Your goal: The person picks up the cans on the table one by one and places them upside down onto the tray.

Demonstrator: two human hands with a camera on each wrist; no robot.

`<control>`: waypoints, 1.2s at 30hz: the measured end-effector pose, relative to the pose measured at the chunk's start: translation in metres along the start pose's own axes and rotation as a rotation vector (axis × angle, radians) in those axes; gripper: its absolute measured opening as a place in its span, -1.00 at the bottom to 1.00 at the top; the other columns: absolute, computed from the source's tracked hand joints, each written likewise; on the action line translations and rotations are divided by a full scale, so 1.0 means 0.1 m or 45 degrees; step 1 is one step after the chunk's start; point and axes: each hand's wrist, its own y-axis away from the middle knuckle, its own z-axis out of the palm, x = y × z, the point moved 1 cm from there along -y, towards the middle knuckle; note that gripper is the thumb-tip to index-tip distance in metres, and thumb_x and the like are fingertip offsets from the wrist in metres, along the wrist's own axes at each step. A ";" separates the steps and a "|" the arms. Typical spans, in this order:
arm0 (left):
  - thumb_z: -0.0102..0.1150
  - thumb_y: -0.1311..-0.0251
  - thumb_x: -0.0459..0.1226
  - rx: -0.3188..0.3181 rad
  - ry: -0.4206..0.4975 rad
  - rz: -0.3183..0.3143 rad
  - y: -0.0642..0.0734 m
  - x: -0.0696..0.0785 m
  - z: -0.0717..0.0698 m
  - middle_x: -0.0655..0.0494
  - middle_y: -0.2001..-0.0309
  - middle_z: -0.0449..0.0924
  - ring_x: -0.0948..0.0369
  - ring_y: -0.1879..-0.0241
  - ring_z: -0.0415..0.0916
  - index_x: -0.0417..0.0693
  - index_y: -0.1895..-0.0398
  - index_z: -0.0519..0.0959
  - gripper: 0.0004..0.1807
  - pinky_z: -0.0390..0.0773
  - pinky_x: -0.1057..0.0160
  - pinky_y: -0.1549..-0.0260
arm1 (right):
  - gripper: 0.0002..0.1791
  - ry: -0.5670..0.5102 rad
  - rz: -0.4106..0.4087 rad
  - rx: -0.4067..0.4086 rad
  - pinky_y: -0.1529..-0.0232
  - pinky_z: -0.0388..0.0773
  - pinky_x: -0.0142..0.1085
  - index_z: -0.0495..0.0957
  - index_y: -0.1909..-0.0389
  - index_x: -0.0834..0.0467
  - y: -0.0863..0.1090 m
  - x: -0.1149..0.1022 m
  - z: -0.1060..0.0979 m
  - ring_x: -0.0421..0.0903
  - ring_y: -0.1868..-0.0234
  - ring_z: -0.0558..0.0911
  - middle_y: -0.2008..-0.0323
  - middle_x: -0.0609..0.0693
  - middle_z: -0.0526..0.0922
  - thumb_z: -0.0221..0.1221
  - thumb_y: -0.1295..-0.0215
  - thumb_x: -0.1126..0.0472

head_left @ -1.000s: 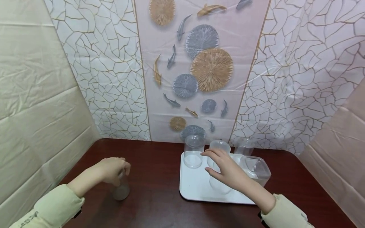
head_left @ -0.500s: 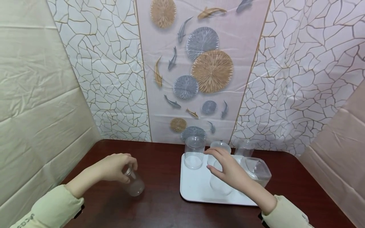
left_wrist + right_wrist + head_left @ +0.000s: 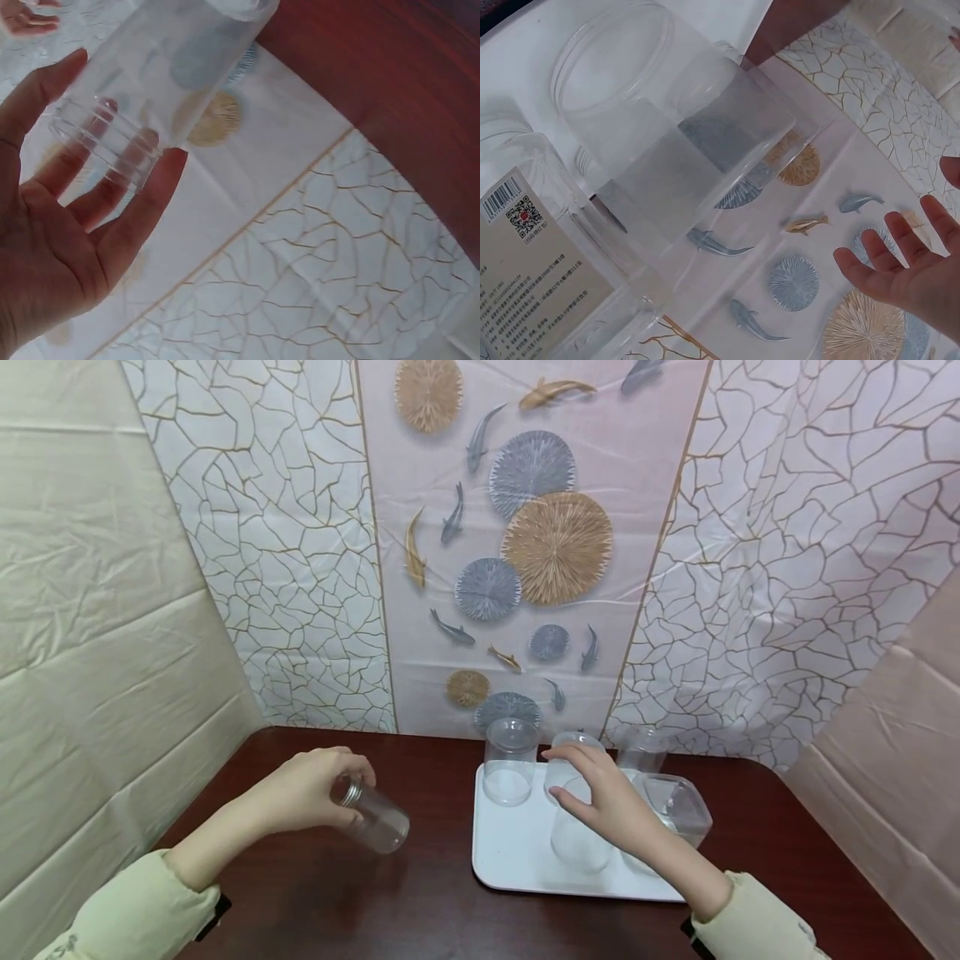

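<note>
My left hand (image 3: 315,789) grips a clear plastic jar (image 3: 386,825) near its threaded mouth, above the left part of the table. The jar is tilted, its base pointing right and down. In the left wrist view, fingers and thumb curl round the rim end of the same jar (image 3: 176,82). My right hand (image 3: 611,797) hovers over a white tray (image 3: 502,860) with its fingers spread, holding nothing. Beneath it stands a large clear round jar (image 3: 581,843), partly hidden by that hand; the right wrist view shows this jar (image 3: 641,135) apart from the fingers.
More clear jars stand at the tray's back: a round jar (image 3: 510,768) at the left, another jar (image 3: 573,742) mid-back and a third jar (image 3: 643,750) at the right. A rectangular clear container (image 3: 686,806) with a printed label (image 3: 532,270) sits right. A patterned cloth (image 3: 487,635) hangs behind.
My left hand has lifted and moved right with the jar, which has gone from nearly upright to strongly tilted, base swinging right. My right hand has barely moved.
</note>
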 end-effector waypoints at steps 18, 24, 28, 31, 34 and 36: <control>0.48 0.15 -0.21 0.316 0.406 0.007 -0.13 0.27 0.01 0.25 0.18 0.60 0.31 0.30 0.46 0.16 0.13 0.60 -0.58 0.50 0.33 0.30 | -0.57 -0.139 0.106 0.091 0.00 0.49 0.03 0.47 -0.07 0.22 0.01 0.05 -0.09 0.10 -0.08 0.51 -0.04 0.11 0.55 0.26 -0.15 0.34; 0.45 0.08 -0.27 0.383 0.732 -0.055 -0.20 0.32 0.20 0.16 0.07 0.53 0.24 0.19 0.47 0.12 0.07 0.57 -0.56 0.61 0.32 0.27 | -0.58 -0.245 0.183 0.065 -0.01 0.50 0.08 0.46 -0.10 0.20 -0.04 0.02 -0.11 0.15 -0.09 0.49 -0.06 0.13 0.54 0.23 -0.20 0.30; 0.44 0.08 -0.30 0.439 0.848 -0.055 -0.25 0.36 0.28 0.10 0.02 0.53 0.20 0.13 0.49 0.04 0.06 0.57 -0.56 0.62 0.30 0.23 | -0.58 -0.313 0.209 0.051 -0.05 0.49 0.07 0.45 -0.11 0.22 -0.06 0.02 -0.10 0.16 -0.11 0.49 -0.08 0.15 0.53 0.22 -0.22 0.30; 0.42 0.07 -0.33 0.484 0.941 -0.056 -0.30 0.37 0.32 -0.02 0.07 0.54 0.23 0.19 0.53 -0.04 0.04 0.57 -0.56 0.63 0.29 0.22 | -0.60 -0.402 0.232 0.056 -0.06 0.49 0.05 0.44 -0.12 0.23 -0.06 0.03 -0.10 0.15 -0.12 0.48 -0.10 0.17 0.52 0.18 -0.25 0.32; 0.40 0.06 -0.39 0.502 1.081 -0.072 -0.35 0.38 0.34 -0.12 0.12 0.55 0.30 0.27 0.58 -0.12 0.02 0.56 -0.55 0.65 0.26 0.26 | -0.60 -0.520 0.259 0.052 -0.07 0.52 -0.07 0.41 -0.15 0.25 -0.06 0.03 -0.12 0.10 -0.14 0.48 -0.14 0.18 0.49 0.14 -0.28 0.34; 0.38 0.06 -0.42 0.516 1.147 -0.081 -0.37 0.38 0.36 -0.16 0.11 0.54 0.33 0.28 0.59 -0.17 0.00 0.54 -0.54 0.65 0.25 0.27 | -0.59 -0.629 0.284 0.035 -0.04 0.55 -0.19 0.36 -0.18 0.27 -0.06 0.03 -0.14 0.01 -0.14 0.49 -0.18 0.20 0.45 0.10 -0.31 0.34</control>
